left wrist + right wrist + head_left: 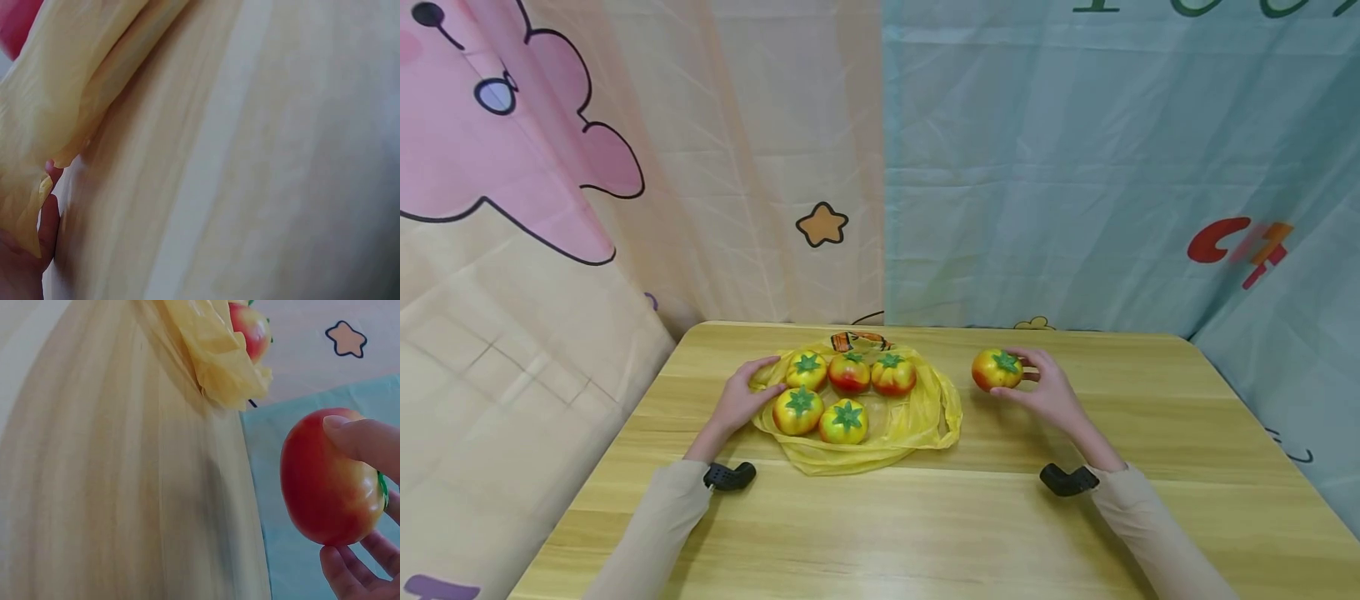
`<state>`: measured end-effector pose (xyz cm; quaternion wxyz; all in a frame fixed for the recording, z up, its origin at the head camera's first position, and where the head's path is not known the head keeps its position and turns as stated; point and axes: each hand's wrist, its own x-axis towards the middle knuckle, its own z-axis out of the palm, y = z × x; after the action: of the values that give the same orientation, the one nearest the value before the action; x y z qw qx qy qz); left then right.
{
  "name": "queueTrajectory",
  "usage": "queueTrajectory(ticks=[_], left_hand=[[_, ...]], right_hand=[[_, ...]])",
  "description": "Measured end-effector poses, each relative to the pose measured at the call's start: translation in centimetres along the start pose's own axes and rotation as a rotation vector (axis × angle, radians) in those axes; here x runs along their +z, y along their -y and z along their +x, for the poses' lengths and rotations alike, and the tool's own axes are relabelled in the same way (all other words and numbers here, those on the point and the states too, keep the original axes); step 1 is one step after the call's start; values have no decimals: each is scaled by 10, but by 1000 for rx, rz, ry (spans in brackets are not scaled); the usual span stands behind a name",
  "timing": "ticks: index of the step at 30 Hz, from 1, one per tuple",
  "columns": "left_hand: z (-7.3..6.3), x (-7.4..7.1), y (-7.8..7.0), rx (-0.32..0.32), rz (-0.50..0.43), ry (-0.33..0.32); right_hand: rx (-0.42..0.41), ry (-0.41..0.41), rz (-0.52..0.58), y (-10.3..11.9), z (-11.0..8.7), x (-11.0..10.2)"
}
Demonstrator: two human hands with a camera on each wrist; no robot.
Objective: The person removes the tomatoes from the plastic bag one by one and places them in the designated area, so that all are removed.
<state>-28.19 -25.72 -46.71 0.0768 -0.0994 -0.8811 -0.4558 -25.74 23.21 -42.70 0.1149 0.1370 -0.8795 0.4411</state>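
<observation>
My right hand [1047,390] holds a red-and-yellow tomato [992,371] with a green leafy top, to the right of the bag. In the right wrist view, thumb and fingertips grip this tomato [325,487] from opposite sides, raised off the table. A thin yellow plastic bag [887,429] lies spread on the table, with several similar tomatoes [843,421] resting on it, tops upward. At the bag's left edge, my left hand [741,398] holds the plastic, thumb and fingers beside the tomatoes. The left wrist view shows its fingers [49,228] against the bag [62,75], partly covered by it.
The light wooden table [880,533] extends in front of the bag and to both sides. Patterned curtains [760,167] hang right behind its back edge. A black wrist device [730,477] sits on each forearm near the sleeve.
</observation>
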Motion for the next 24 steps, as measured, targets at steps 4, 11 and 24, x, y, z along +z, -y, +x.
queueTrajectory(ticks=[4,11,24], left_hand=[[0,0,1,-6,-2,2],[1,0,1,0,1,0],[1,1,2,6,-2,-3]], right_hand=[[11,22,-8,-3,9,3],[28,86,-8,-8,20,10],[63,108,-5,-18,25,23]])
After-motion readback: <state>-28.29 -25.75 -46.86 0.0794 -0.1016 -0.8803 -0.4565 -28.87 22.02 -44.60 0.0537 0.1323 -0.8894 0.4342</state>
